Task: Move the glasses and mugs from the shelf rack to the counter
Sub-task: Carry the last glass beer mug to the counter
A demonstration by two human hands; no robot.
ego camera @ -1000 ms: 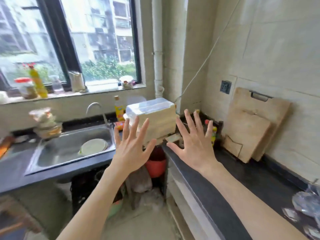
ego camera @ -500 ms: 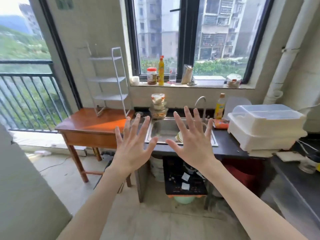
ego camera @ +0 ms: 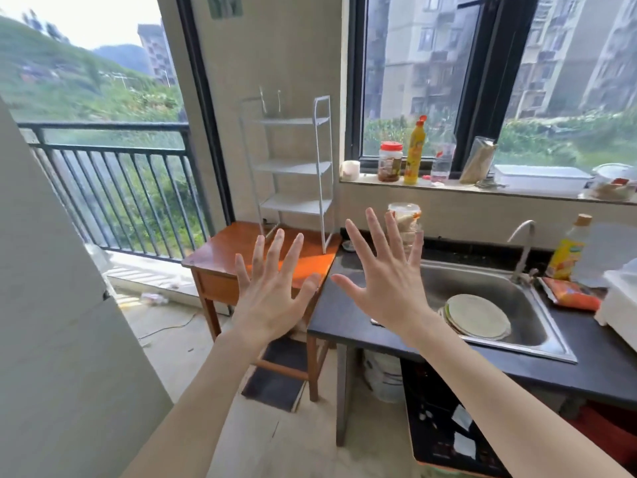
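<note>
A white wire shelf rack (ego camera: 293,167) stands on a small wooden table (ego camera: 224,250) by the wall, left of the window. Its three shelves show no glasses or mugs. The dark counter (ego camera: 344,315) runs from the table to the right, around a steel sink (ego camera: 517,305). My left hand (ego camera: 272,291) and my right hand (ego camera: 389,281) are raised in front of me with fingers spread, holding nothing, well short of the rack.
Plates (ego camera: 477,317) lie in the sink. A juice bottle (ego camera: 567,250) and a snack packet (ego camera: 568,293) sit by the tap. Jars and bottles line the window sill (ego camera: 448,186). A stacked jar (ego camera: 405,222) stands behind my right hand. A balcony railing (ego camera: 110,188) is at left.
My view has swung left from the corner counter and cutting boards to the sink, table and rack. Both hands stay raised and spread in front of me.
</note>
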